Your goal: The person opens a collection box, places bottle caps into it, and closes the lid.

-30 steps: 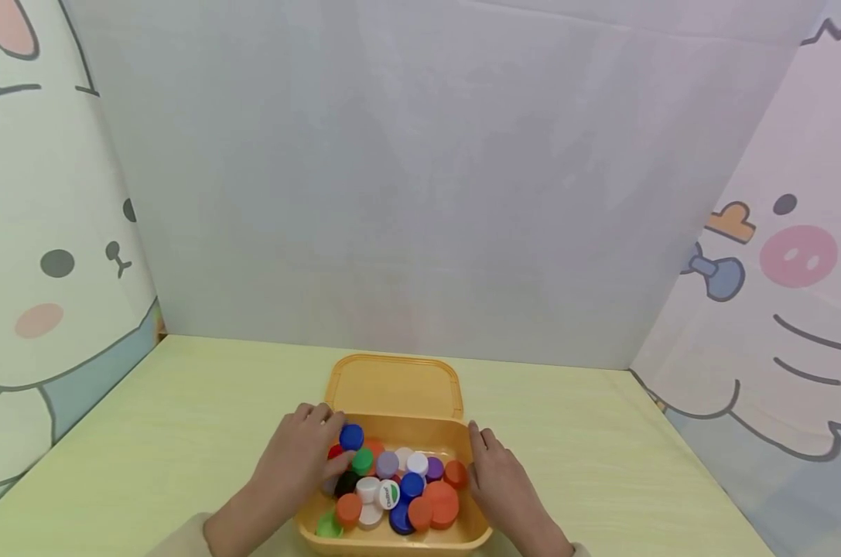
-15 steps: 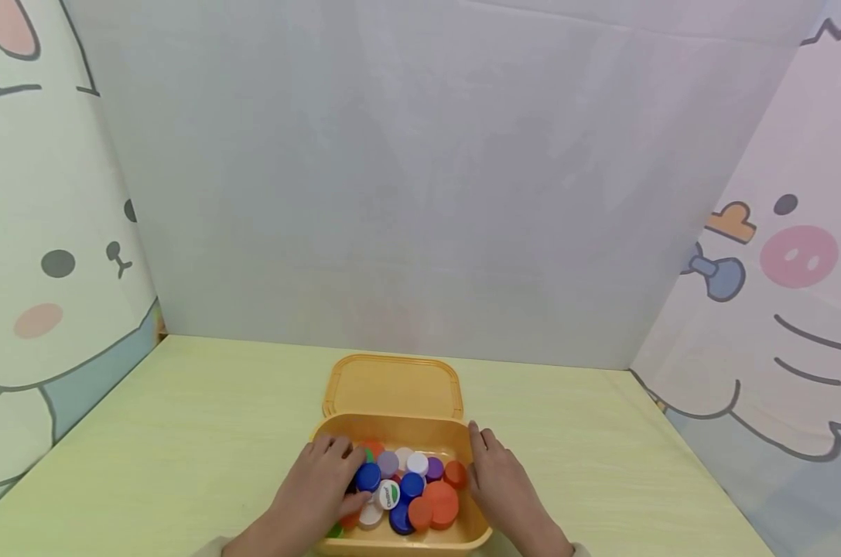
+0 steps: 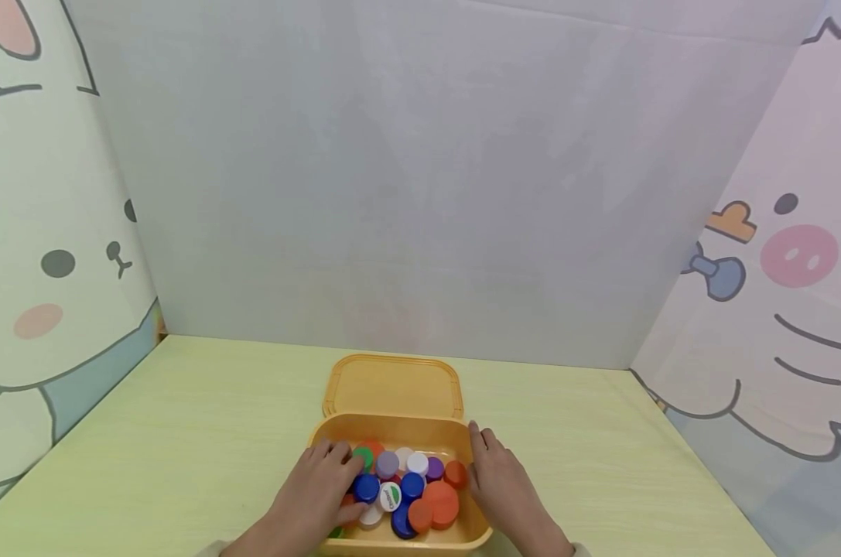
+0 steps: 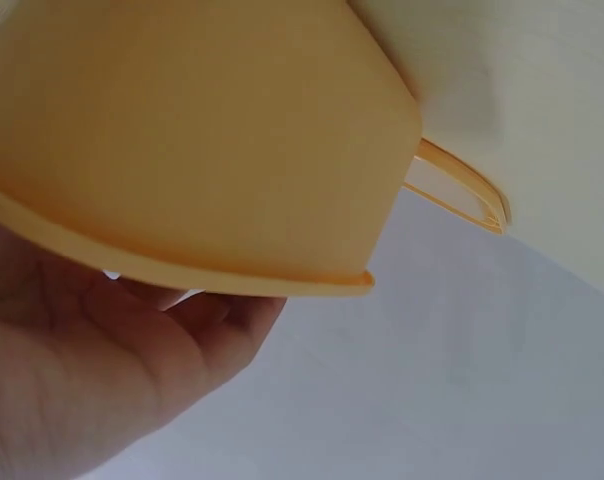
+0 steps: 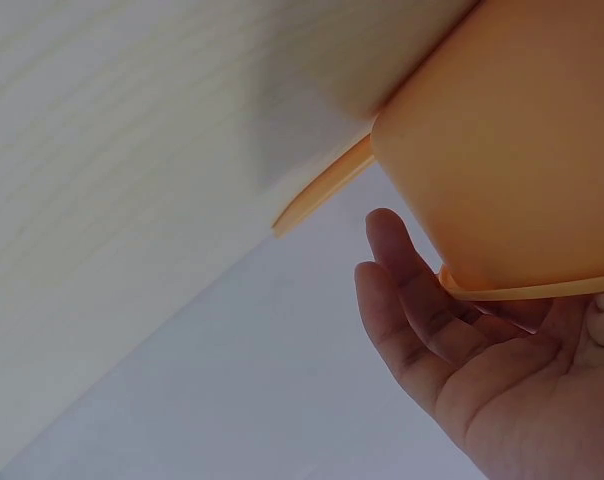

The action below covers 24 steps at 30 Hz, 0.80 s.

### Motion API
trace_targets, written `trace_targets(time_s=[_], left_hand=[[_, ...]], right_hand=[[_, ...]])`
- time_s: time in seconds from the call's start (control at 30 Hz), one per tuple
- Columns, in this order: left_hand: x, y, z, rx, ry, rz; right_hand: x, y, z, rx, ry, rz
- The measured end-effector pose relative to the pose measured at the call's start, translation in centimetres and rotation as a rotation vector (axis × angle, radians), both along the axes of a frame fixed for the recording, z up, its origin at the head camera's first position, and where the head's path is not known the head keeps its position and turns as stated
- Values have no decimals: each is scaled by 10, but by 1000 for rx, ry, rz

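Observation:
A yellow plastic box [image 3: 420, 428] full of loose bottle caps stands at the table's front edge in the head view. My left hand [image 3: 313, 489] reaches over its left rim and pinches a blue bottle cap [image 3: 367, 487] between thumb and fingers, low among the other caps. The fingertips are partly hidden. My right hand [image 3: 505, 489] grips the right side of the box, thumb inside the rim and fingers along the outside wall. In the right wrist view, the fingers of the right hand [image 5: 482, 370] lie beside the box's corner.
Behind the box lies its yellow lid [image 3: 392, 385], flat on the pale yellow-green table [image 3: 566, 433]. Caps in the box include an orange cap [image 3: 442, 503], a white cap [image 3: 417, 463] and a green cap [image 3: 363, 458]. A grey cloth backdrop [image 3: 392, 193] rises beyond the table.
My left hand has come from the box's back left corner toward the front, bringing the blue bottle cap down to the middle left. The right hand and the box have stayed put.

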<state>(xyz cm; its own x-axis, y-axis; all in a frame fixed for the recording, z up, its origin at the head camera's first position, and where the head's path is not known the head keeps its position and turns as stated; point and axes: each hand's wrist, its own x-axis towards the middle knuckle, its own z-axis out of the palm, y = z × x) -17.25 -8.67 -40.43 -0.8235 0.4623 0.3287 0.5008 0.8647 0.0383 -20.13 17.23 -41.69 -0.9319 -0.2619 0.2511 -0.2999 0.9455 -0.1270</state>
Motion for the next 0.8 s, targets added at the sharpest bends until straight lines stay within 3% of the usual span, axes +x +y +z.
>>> trace_targets(time_s=[0.27, 0.43, 0.6, 0.8], left_hand=[[0, -1, 3, 9, -39, 8], [-1, -2, 11, 33, -62, 43], [-5, -3, 25, 81, -18, 78], [-21, -6, 39, 150, 54, 136]], right_hand=[[1, -1, 2, -1, -20, -5], [1, -1, 2, 5, -16, -2], [1, 0, 2, 11, 2, 1], [0, 0, 1, 5, 18, 4]])
